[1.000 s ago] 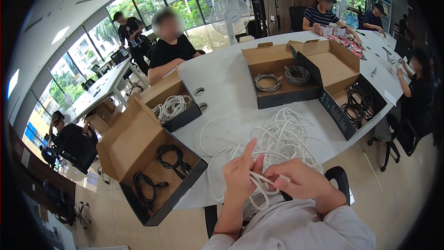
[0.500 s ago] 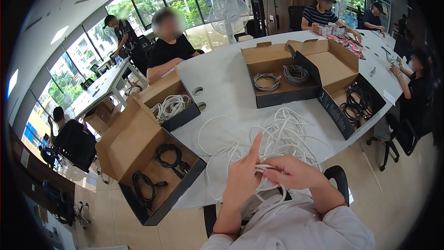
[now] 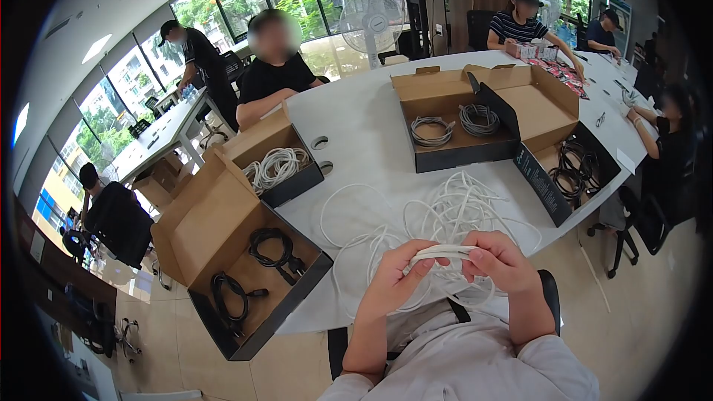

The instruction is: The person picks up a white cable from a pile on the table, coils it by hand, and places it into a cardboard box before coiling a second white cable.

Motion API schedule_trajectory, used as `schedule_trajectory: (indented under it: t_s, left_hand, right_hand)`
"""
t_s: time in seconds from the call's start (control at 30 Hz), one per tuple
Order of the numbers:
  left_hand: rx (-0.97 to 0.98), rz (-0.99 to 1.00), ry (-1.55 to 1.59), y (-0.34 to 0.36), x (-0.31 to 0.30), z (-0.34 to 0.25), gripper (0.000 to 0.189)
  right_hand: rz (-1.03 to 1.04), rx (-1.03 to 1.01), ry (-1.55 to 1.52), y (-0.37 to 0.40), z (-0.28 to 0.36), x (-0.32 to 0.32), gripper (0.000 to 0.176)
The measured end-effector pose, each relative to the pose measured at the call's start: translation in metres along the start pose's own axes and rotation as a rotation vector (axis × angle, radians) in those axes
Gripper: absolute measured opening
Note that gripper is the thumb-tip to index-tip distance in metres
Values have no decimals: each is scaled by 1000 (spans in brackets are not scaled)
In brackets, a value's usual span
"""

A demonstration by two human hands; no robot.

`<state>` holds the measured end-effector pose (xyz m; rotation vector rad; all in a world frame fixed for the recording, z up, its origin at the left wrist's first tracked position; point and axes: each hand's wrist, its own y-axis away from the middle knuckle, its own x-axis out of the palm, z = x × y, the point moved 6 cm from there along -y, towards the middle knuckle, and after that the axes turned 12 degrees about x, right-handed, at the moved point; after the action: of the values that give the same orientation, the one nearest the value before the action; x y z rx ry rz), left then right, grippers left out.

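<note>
A bundle of white cable (image 3: 444, 251) is stretched between my two hands near the table's front edge. My left hand (image 3: 405, 271) pinches its left end, and my right hand (image 3: 499, 261) has its fingers closed round the right end. Loops of the bundle hang down below my hands. Just beyond them, a loose tangle of white cable (image 3: 464, 204) spreads over the white table (image 3: 364, 137), with wide loops reaching to the left.
Open boxes stand around: one with black cables (image 3: 249, 289), one with coiled white cable (image 3: 293, 186), one with grey coils (image 3: 464, 152), one with black coils (image 3: 542, 182). A person (image 3: 275, 74) sits across the table; other people are farther right and left.
My left index finger, stretched upward before, is now bent onto the cable. My right hand has moved up and right, and the bundle is now held between both hands.
</note>
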<state>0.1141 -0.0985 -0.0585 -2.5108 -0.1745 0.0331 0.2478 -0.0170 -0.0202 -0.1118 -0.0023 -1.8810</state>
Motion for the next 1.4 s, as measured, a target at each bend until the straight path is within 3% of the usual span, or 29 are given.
schedule_trajectory:
  t_s: [0.17,0.27,0.33,0.53,0.63,0.73,0.83,1.07,1.4]
  left_hand:
    - [35,164,296,7,2,4,28]
    - [-1,156,609,13,10,9,32]
    - [18,106,513,12,11,13,31]
    - [4,-4,365,-1,18,20,30]
    - [-8,-2,201,-7,25,16,28]
    - [2,29,87,-13,32,13,25]
    - [21,22,-2,-18,39,8,28]
    - [98,-62,-197,-22,48,8,27]
    - [82,-43,-150,-18,43,11,26]
  right_hand:
    - [64,-139,163,8,2,-3,26]
    - [109,-144,188,11,6,-2,25]
    - [126,-117,212,13,6,-3,25]
    - [-136,-68,330,25,10,-13,25]
    - [-342,-286,708,32,23,-16,32]
    - [-481,-315,783,41,32,-12,37]
    - [-529,-172,773,48,34,-5,36]
    - [-524,-46,840,59,18,-15,31]
    - [-380,-20,733,53,14,-13,28]
